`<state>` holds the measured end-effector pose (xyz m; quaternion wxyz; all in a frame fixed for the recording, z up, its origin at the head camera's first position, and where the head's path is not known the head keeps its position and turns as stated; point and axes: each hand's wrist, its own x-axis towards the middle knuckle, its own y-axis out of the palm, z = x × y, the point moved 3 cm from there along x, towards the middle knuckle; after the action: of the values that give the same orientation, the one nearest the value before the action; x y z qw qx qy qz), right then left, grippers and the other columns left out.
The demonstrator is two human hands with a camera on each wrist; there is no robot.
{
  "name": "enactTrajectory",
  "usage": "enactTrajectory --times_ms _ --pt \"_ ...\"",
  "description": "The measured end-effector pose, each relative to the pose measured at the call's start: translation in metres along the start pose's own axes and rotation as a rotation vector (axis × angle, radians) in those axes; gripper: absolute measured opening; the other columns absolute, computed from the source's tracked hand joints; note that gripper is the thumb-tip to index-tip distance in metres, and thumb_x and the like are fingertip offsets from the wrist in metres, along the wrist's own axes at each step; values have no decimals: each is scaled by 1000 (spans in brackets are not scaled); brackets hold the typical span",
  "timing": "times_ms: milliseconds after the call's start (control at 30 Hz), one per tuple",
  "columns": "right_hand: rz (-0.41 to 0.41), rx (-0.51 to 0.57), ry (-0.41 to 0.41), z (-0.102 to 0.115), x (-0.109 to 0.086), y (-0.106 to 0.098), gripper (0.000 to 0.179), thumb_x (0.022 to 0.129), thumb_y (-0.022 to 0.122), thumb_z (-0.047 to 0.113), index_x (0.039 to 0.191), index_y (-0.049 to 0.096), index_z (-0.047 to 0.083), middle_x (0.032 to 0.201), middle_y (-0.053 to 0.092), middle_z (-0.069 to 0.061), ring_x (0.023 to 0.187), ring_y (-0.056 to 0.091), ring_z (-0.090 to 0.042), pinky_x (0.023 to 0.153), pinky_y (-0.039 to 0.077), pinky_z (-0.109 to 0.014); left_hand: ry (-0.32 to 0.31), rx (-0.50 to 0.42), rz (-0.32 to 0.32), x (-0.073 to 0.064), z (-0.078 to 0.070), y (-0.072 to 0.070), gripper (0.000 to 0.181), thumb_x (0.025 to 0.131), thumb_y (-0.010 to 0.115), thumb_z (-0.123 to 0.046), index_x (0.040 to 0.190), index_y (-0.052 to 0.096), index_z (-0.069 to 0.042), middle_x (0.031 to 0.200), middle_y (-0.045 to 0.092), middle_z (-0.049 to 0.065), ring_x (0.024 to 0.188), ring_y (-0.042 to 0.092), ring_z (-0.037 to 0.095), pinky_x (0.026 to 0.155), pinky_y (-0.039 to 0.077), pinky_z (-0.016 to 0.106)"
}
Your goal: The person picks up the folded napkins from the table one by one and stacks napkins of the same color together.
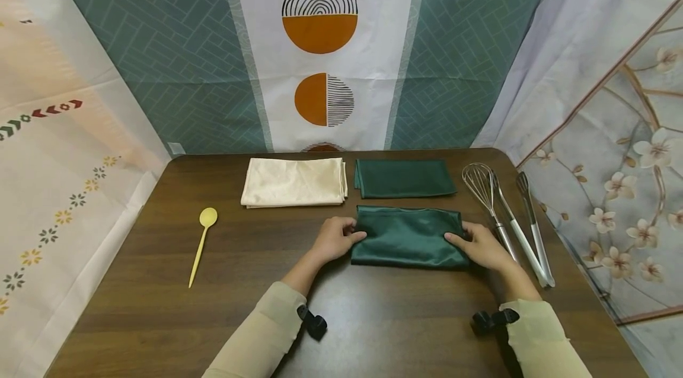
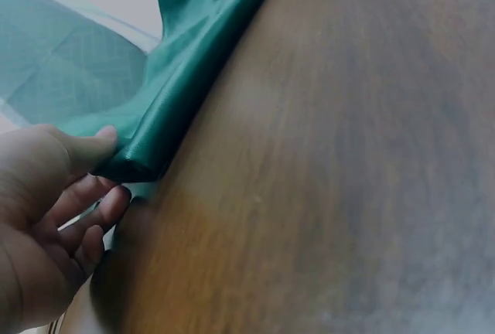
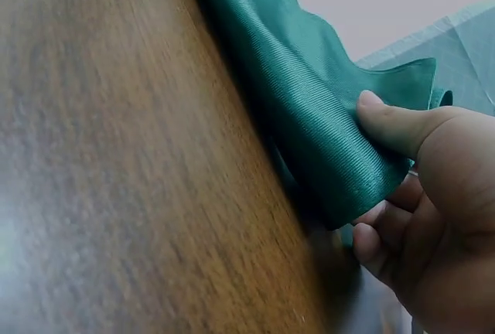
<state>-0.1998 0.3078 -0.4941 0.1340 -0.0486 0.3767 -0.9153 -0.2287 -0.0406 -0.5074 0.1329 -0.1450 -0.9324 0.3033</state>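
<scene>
A folded dark green satin cloth (image 1: 408,239) stretches between both hands over the table. At its left end my left hand (image 1: 336,240) pinches it, thumb on top and fingers underneath. My right hand (image 1: 482,246) grips the right end in the same way. The right wrist view shows the right thumb (image 3: 398,127) pressed on the rounded fold of the cloth, fingers curled below. In the left wrist view the left thumb (image 2: 93,147) lies on the cloth's corner. Just behind it rests a second folded green cloth (image 1: 405,178).
A folded cream cloth (image 1: 294,182) lies at the back, left of the green ones. To the far left is a yellow spoon (image 1: 203,242). A whisk (image 1: 488,200) and two white-handled utensils lie by the right hand. Patterned curtains (image 1: 325,64) hang behind the wooden table (image 1: 256,259).
</scene>
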Motion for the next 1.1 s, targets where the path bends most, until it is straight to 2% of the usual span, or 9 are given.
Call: enactTrajectory --times_ms 100,267,333,467,533,633,800,1000,1100 --pt "-7 9 2 0 2 1 29 103 62 25 114 67 -1 88 71 -7 75 62 -16 71 51 -31 13 -14 -31 -1 1 -1 28 90 79 -19 72 59 -10 60 50 -8 55 45 4 55 37 22" --pt "-13 67 55 1 8 -1 52 105 58 26 138 50 -13 118 66 -30 105 65 -37 88 54 -45 12 -62 -74 1 1 0 23 91 77 -16 76 63 -6 59 51 -6 54 44 4 53 37 21" --pt "-24 113 84 0 10 -3 54 105 57 26 140 47 -14 122 65 -30 107 65 -34 89 54 -41 -6 -84 -91 3 1 0 18 91 77 -15 80 67 -5 63 57 -5 57 49 4 55 42 21" --pt "-82 194 123 0 16 -4 46 105 59 27 132 56 -10 111 71 -19 88 65 -9 77 51 -24 -40 -120 -123 9 -1 -1 16 91 77 -15 86 70 -1 76 70 5 67 62 10 63 53 27" --pt "-125 208 140 0 20 -5 45 104 60 28 129 59 -10 107 72 -17 84 63 -5 74 50 -20 -56 -139 -136 12 -1 -3 16 91 77 -15 89 71 1 82 72 10 73 66 16 68 56 31" --pt "-164 191 169 1 26 -7 49 104 60 30 131 58 -11 112 69 -21 93 63 -13 78 48 -21 -84 -161 -146 18 -2 -4 18 92 76 -15 95 73 3 89 73 14 80 69 23 74 57 35" --pt "-194 157 196 3 35 -12 57 105 57 29 140 48 -15 132 57 -34 119 54 -38 94 46 -38 -127 -188 -141 27 -2 -5 18 94 73 -14 99 73 3 93 72 15 86 69 26 78 57 37" --pt "-261 119 201 3 50 -20 48 104 58 28 133 57 -10 119 61 -26 108 55 -32 85 45 -30 -189 -227 -127 41 -3 -6 17 98 67 -10 108 72 3 98 69 13 94 68 27 85 56 40" --pt "-268 138 219 4 58 -24 52 104 58 32 138 55 -7 121 60 -24 110 54 -30 86 44 -29 -220 -237 -137 50 -4 -8 22 98 66 -11 115 72 3 103 69 14 99 67 28 89 55 41"
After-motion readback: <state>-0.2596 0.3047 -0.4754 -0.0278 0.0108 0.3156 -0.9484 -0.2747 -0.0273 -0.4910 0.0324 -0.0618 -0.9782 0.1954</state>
